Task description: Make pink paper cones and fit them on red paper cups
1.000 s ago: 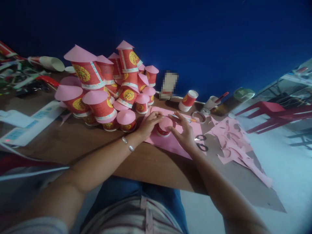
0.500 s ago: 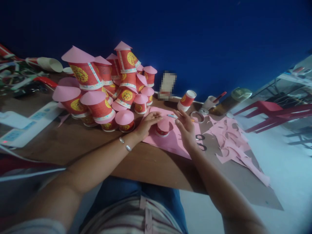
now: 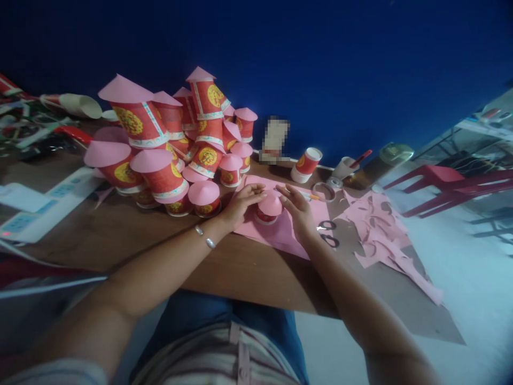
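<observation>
The right hand (image 3: 300, 209) has moved inward and, with the left hand (image 3: 239, 207), fingers parted, flanks the pink-topped cup (image 3: 269, 207).

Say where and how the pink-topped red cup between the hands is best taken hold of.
Probably low on the red cup's exposed wall, from both sides: it stands upright, with the left hand and right hand flanking it. The pink paper cone overhangs the wall and looks thin, so squeezing there might bend or shift it.
</observation>
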`<state>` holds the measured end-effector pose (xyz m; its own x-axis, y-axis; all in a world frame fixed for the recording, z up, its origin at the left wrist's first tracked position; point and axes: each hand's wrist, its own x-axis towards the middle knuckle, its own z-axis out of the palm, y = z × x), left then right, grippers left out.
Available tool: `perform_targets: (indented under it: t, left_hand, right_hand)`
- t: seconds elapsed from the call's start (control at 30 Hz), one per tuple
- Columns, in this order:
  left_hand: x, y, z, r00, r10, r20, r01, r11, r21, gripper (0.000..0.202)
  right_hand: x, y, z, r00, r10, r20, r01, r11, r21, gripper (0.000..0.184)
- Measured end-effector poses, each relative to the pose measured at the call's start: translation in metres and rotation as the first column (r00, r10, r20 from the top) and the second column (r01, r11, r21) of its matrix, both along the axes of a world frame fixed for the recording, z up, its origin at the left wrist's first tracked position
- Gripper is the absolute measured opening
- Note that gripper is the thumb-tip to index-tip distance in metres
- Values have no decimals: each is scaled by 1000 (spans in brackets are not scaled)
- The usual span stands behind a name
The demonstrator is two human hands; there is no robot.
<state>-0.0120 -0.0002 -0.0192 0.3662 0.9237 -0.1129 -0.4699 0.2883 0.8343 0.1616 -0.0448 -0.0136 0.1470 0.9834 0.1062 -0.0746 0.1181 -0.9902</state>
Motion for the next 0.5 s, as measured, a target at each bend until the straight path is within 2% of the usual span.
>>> perform_targets:
  t: [0.13, 0.3, 0.5]
  left_hand:
    - [-1, -1, 2, 1000, 4, -4, -4, 1000, -15, 49]
    - [-2, -1, 4, 1000, -13, -1, 13, 1000, -19, 50]
    - [-1, -1, 5, 1000, -10, 0, 10, 1000, -4, 52]
  right_hand:
    - [4, -4, 0, 999, -9, 45, 5, 996, 86, 57]
    - [11, -8, 0, 965, -5, 264, -61, 968, 243, 67]
    - [12, -5, -4, 962, 75, 262, -120, 980, 160, 65]
